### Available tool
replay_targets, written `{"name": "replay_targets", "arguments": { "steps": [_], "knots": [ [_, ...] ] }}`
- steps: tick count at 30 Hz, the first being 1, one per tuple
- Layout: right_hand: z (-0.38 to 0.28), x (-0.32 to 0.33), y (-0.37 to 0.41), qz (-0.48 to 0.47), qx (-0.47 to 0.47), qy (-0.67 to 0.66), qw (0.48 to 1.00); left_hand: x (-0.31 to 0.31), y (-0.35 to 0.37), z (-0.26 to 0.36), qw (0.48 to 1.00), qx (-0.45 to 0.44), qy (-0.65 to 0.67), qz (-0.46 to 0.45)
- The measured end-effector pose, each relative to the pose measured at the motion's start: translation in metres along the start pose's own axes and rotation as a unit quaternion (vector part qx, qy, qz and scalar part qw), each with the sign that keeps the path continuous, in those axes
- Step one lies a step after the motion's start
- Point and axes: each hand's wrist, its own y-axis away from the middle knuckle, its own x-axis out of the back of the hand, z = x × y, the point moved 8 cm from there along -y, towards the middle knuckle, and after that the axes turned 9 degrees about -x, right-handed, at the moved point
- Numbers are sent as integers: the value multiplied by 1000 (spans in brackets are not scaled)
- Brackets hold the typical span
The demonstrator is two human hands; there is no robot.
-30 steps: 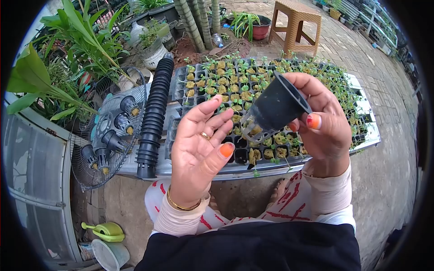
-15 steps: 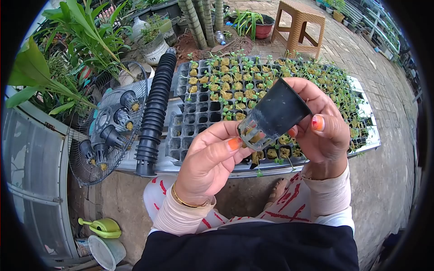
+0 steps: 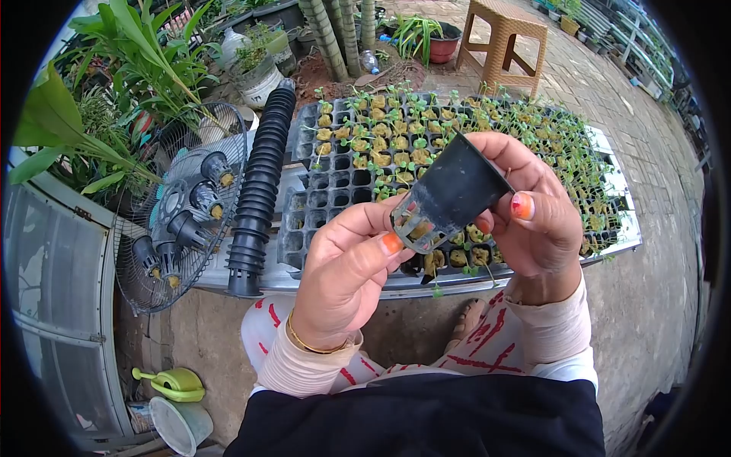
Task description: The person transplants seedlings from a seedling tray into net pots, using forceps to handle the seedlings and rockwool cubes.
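Observation:
Between my hands a black net pot (image 3: 461, 186) is held tilted, its slotted base toward the lower left and its rim to the upper right. My left hand (image 3: 346, 266) pinches the slotted base with thumb and fingers. Around the rim side, my right hand (image 3: 537, 202) grips the pot with its thumb in front. Something yellowish shows through the slots, too small to make out. Behind and below the pot lies the black seedling tray (image 3: 320, 198), with small green seedlings in yellowish plugs (image 3: 381, 145) in many cells.
A long stack of nested black net pots (image 3: 263, 190) lies left of the tray. Beside it, a round wire basket (image 3: 141, 305) holds several net pots with plugs. A brown stool (image 3: 506, 30) stands behind; a green watering can (image 3: 177, 383) and bucket (image 3: 179, 426) are at lower left.
Both hands and the net pot have shifted slightly left, and the pot is turned a little. The grip on it stays the same.

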Motion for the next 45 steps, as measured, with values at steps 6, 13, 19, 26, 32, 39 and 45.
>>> {"name": "replay_targets", "arguments": {
  "steps": [6,13,19,26,32,39,45],
  "knots": [
    [3,2,0,13,-15,1,1000,2,0,-1,1000,-14,-23,-12],
    [4,3,1,44,-24,17,999,-1,-1,8,996,-64,-61,-9],
    [1,4,2,52,-14,13,998,0,-1,24,995,-65,-71,-5],
    [-10,-39,-4,35,-47,95,994,-8,4,60,966,-173,-192,-14],
    [-5,-96,-37,-2,-69,243,967,-6,13,109,938,-245,-246,-18],
    [33,-182,-126,-95,-51,245,963,70,13,213,910,-231,-331,92],
    [94,-224,-207,-67,-71,456,885,168,-3,254,905,-94,-380,168]
  ]
}}
